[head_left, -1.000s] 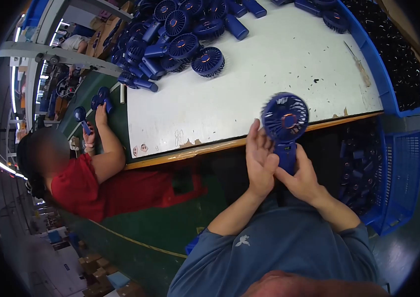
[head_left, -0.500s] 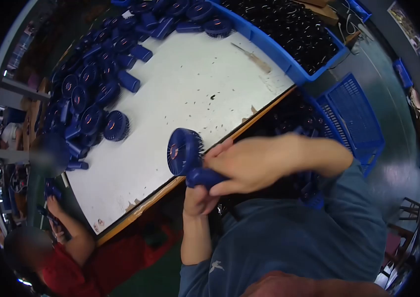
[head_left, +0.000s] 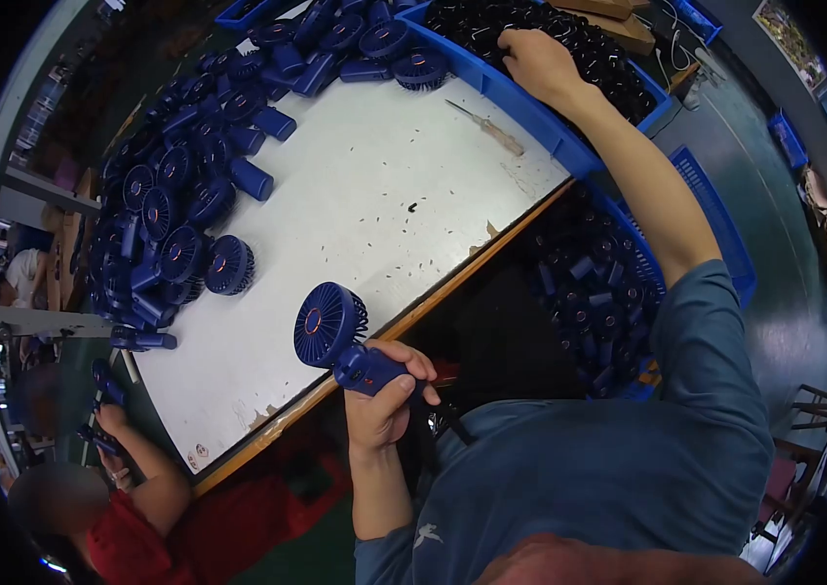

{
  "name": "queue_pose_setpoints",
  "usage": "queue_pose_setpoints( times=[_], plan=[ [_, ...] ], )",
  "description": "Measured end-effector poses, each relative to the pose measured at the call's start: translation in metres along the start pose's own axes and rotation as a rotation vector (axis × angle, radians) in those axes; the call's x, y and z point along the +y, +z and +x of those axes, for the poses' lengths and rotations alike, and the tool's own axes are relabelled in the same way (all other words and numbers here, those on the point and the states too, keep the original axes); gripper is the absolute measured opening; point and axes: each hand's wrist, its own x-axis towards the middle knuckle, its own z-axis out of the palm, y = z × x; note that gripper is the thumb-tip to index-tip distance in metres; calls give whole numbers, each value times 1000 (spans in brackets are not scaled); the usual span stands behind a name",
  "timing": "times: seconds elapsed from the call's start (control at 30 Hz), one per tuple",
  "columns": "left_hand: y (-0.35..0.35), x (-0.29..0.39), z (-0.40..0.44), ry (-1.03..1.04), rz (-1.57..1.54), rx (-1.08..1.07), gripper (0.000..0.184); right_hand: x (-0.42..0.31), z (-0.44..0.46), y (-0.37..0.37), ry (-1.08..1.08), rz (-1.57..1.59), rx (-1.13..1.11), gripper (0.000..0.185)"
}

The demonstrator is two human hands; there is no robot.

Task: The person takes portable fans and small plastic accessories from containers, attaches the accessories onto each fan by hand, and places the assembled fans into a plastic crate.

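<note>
My left hand (head_left: 381, 402) is closed around the handle of a dark blue handheld fan (head_left: 327, 326), above the table's front edge. The fan's round, grilled head tilts up and to the left, with a copper-coloured ring at its centre. Far off to the upper right, my right hand (head_left: 542, 68) is in a blue bin (head_left: 569, 146) heaped with small black parts (head_left: 467, 24). Its fingers are bent down among the parts, and what they pinch, if anything, is hidden.
Many blue fans (head_left: 179, 175) are piled along the left and far sides of the white table (head_left: 335, 205). A screwdriver (head_left: 491, 129) lies by the bin, among scattered dark bits. Below the edge, a blue basket (head_left: 652, 273) holds more fans. At lower left sits a co-worker in red (head_left: 140, 526).
My right hand has left the fan and moved up and right into the bin. My left hand keeps hold of the fan, which has shifted slightly left and turned.
</note>
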Motion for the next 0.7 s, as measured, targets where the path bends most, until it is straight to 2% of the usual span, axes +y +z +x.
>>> queue_pose_setpoints(
  times=[0.13, 0.2, 0.23, 0.27, 0.33, 0.37, 0.47, 0.53, 0.6, 0.63, 0.67, 0.7],
  plan=[
    [-5, 5, -3, -4, 50, 127, 25, 10, 13, -21, 201, 426, 45, 27],
    [-6, 6, -3, -13, 73, 164, 26, -2, 14, -50, 473, 794, -110, 17],
    [-6, 6, -2, -18, 99, 194, 26, -15, 13, -76, 592, 829, -212, 17],
    [-6, 6, 0, -20, 124, 224, 27, 1, 12, -64, 592, 826, -211, 17],
    [-6, 6, 2, -16, 133, 229, 27, 44, 10, -29, 473, 1036, -207, 30],
    [-7, 5, 2, -12, 145, 236, 28, 40, 9, -32, 471, 1036, -209, 30],
    [-8, 3, 4, -22, 156, 230, 35, 1, -13, -58, 412, 1552, -157, 36],
    [2, 1, 11, -13, 143, 256, 39, -55, -53, -76, 252, 1620, -360, 37],
    [8, -3, 18, -3, 127, 257, 49, -116, -103, -84, 275, 1773, -625, 30],
    [11, -5, 20, 8, 113, 272, 50, -142, -126, -90, 353, 1820, -793, 28],
    [14, -6, 22, 20, 101, 289, 50, -161, -146, -87, 325, 1934, -937, 30],
    [15, -5, 24, 36, 33, 303, 47, -177, -163, -83, 274, 1897, -995, 30]
  ],
)
